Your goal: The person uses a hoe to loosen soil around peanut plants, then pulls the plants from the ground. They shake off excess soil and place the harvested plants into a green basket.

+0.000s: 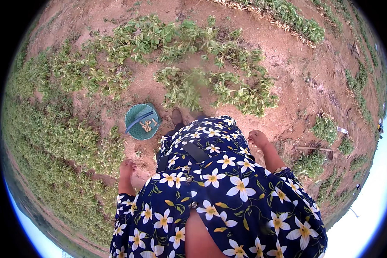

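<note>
My left hand point(127, 168) hangs at my left side over bare soil, with bent fingers and nothing visible in it. On the other side, my right hand point(257, 138) is beside my flowered shirt, its fingers loosely curled and no object seen in them. A teal woven basket point(132, 131) with a blue handle point(140, 122) stands on the ground beyond my left hand, near my shoe point(177, 116). Several peanut pods point(146, 126) lie in its bottom. Neither hand touches the basket. Uprooted leafy plants point(180, 87) lie on the soil in front of my feet.
Dense green crop rows point(58, 138) fill the left side. More leafy plants point(142, 35) lie farther ahead. At the upper right, a plant heap point(296, 21) has pods along its edge. A wooden-handled tool point(312, 148) lies on the ground at the right.
</note>
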A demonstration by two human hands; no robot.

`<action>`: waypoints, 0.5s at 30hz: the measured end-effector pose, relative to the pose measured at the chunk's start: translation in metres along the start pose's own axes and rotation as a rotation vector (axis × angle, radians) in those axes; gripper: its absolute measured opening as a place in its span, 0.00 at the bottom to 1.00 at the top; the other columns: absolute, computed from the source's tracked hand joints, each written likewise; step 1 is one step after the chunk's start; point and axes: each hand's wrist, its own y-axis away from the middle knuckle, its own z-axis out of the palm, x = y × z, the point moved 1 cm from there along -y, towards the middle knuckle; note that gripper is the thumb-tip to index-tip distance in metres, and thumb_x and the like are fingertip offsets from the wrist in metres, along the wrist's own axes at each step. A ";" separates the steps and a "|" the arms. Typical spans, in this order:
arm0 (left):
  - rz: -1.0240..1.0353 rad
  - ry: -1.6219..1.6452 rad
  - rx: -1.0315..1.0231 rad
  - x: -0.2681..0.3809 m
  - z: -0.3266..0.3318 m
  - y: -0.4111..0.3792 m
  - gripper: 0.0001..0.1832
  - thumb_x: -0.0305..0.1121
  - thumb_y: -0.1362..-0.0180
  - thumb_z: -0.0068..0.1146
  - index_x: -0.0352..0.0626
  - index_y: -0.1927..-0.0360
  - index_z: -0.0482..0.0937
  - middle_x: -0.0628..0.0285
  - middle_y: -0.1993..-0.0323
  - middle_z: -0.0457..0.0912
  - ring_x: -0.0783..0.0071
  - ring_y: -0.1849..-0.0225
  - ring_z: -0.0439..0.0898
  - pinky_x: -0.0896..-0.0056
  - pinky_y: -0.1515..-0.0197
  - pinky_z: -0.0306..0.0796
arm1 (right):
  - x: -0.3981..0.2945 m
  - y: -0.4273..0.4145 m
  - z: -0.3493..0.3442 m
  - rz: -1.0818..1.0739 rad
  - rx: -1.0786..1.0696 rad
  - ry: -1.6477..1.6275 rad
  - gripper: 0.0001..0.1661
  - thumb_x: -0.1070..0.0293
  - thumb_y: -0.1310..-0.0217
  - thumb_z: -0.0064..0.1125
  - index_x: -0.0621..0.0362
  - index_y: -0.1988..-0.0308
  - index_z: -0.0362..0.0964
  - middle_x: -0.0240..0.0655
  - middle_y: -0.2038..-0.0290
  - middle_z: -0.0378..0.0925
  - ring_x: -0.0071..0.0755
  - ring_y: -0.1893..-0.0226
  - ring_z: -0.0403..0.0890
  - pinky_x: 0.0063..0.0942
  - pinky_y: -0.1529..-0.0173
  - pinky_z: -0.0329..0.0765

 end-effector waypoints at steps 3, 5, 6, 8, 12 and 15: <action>0.097 0.019 0.003 0.093 0.024 -0.035 0.10 0.33 0.37 0.46 0.36 0.59 0.72 0.61 0.75 0.77 0.78 0.79 0.74 0.79 0.80 0.64 | 0.033 0.037 0.032 -0.122 -0.019 0.503 0.15 0.62 0.40 0.47 0.52 0.56 0.74 0.49 0.59 0.77 0.52 0.56 0.77 0.39 0.52 0.73; 0.155 -0.097 -0.004 0.146 0.054 -0.039 0.12 0.35 0.37 0.46 0.37 0.57 0.72 0.62 0.73 0.78 0.78 0.76 0.76 0.79 0.76 0.67 | 0.050 0.051 0.049 -0.070 -0.011 0.475 0.16 0.60 0.39 0.47 0.52 0.54 0.73 0.48 0.58 0.77 0.51 0.55 0.77 0.40 0.51 0.73; 0.169 -0.169 0.000 0.164 0.061 -0.043 0.12 0.36 0.37 0.46 0.39 0.57 0.72 0.62 0.72 0.78 0.77 0.74 0.76 0.78 0.74 0.68 | 0.037 0.062 0.059 -0.033 0.025 0.436 0.15 0.60 0.39 0.47 0.52 0.55 0.73 0.47 0.59 0.77 0.52 0.55 0.77 0.41 0.51 0.73; 0.195 -0.292 -0.074 0.190 0.097 -0.053 0.13 0.38 0.38 0.47 0.41 0.55 0.73 0.63 0.70 0.79 0.77 0.70 0.77 0.76 0.68 0.70 | 0.060 0.068 0.061 -0.040 0.055 0.383 0.15 0.59 0.41 0.51 0.51 0.56 0.73 0.46 0.62 0.78 0.51 0.58 0.78 0.40 0.54 0.74; 0.190 -0.431 -0.227 0.204 0.177 -0.069 0.13 0.35 0.39 0.50 0.38 0.55 0.73 0.63 0.70 0.80 0.78 0.73 0.78 0.78 0.71 0.70 | 0.099 0.055 0.038 0.030 0.099 0.321 0.16 0.60 0.44 0.53 0.53 0.56 0.73 0.45 0.63 0.79 0.49 0.61 0.79 0.38 0.55 0.75; 0.133 -0.567 -0.347 0.206 0.257 -0.075 0.13 0.35 0.40 0.51 0.38 0.55 0.73 0.64 0.71 0.79 0.78 0.73 0.77 0.77 0.71 0.71 | 0.129 0.019 0.004 0.100 0.219 0.103 0.15 0.59 0.45 0.51 0.53 0.60 0.75 0.48 0.64 0.78 0.51 0.60 0.78 0.39 0.55 0.74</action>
